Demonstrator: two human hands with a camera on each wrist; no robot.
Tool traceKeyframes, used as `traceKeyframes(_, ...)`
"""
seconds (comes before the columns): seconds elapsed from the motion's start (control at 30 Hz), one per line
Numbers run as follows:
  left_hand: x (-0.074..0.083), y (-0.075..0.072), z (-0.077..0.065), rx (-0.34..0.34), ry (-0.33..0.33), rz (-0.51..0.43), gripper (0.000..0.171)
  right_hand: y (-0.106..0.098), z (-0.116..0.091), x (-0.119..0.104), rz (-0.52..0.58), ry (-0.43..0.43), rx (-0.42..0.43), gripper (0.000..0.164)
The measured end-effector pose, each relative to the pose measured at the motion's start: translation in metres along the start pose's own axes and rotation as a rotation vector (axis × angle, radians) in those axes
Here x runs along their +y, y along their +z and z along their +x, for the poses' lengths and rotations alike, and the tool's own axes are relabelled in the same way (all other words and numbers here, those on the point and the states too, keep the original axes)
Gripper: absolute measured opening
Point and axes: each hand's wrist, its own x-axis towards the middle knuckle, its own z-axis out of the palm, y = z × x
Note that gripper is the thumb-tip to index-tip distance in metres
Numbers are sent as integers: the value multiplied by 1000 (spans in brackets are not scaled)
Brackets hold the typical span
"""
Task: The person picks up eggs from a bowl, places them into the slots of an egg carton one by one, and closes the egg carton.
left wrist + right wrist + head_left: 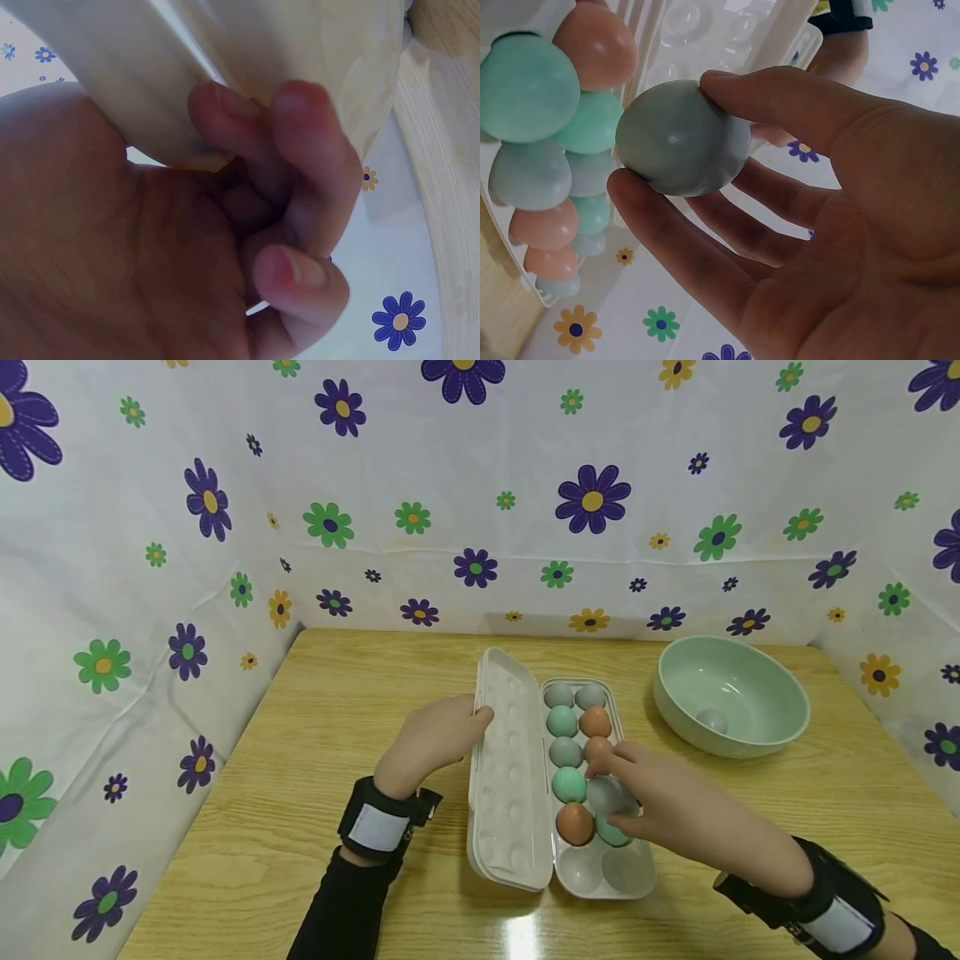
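An egg carton (596, 872) lies opened on the table, its lid (513, 777) folded out to the left. My left hand (442, 731) grips the lid's left edge, thumb over the rim and curled fingers (315, 161) against its outer side. Between thumb and fingers, my right hand (667, 797) pinches a grey egg (682, 139) above the carton's right row. Grey, teal and orange eggs fill most cups, among them an orange egg (575, 823) and a teal egg (529, 88). Both cups at the near end hold no egg.
A pale green bowl (772, 685) stands at the back right with one grey egg (712, 720) inside. Flower-printed cloth (450, 485) hangs behind and along both sides of the wooden table (300, 793).
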Motion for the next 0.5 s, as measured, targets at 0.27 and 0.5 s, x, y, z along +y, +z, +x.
traceKeyframes(0.27, -1, 0, 0, -3, 3, -16, 37, 13, 0, -2, -8, -24, -14, 41)
traceKeyframes(0.5, 0, -1, -1, -7, 9, -24, 37, 23, 0, -5, 16, -12, -65, 41)
